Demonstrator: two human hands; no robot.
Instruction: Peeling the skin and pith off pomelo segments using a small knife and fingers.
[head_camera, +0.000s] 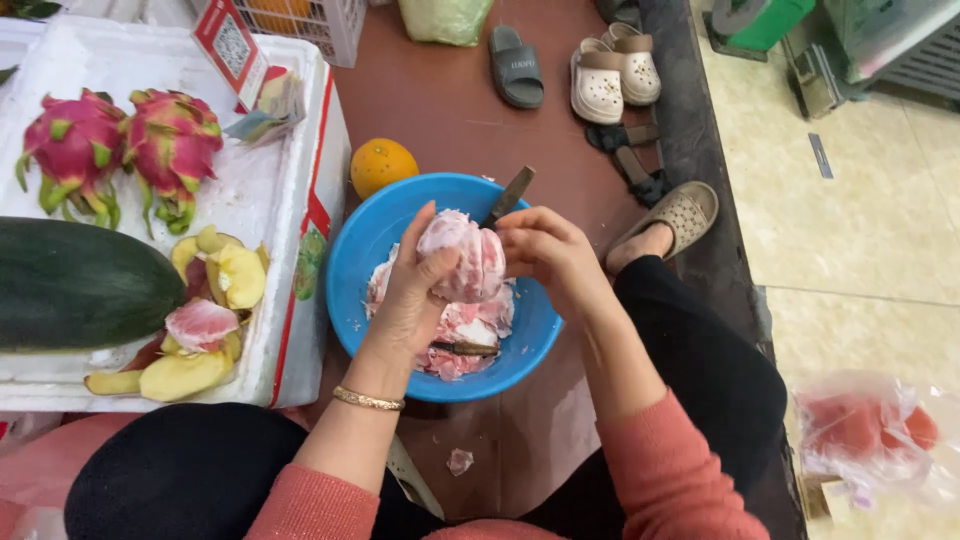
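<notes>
Left hand (415, 290): cupped under and around the peeled pomelo (462, 258), thumb pressed on its front, fingers curled close to the flesh; a gold bangle (368, 400) sits on that wrist.
Right hand (545, 248): fingertips pinched at the fruit's right side, closed on a bit of membrane or pith as far as I can tell.
Where the fruit is: held in the air between both hands, just over the blue bowl (365, 250).
How it handles: I'd judge it soft, wet and slippery, fairly light, apt to break into segments if squeezed; best cradled from below with a wide palm, not gripped at one lobe.
In the bowl: torn pink-white scraps (470, 330) and a small knife (465, 348) lying across them; a second handle (510, 195) leans on the far rim.
Surface: reddish-brown floor or low platform (440, 110), smooth, with a stray scrap by the knees.
To the left: white foam box (290, 200) carrying yellow rind pieces (225, 275), a dark green melon (80, 285) and two dragon fruits (125, 145).
Farther off: an orange (382, 165) behind the bowl, then slippers and sandals (600, 80), and pale tiled floor to the right.
</notes>
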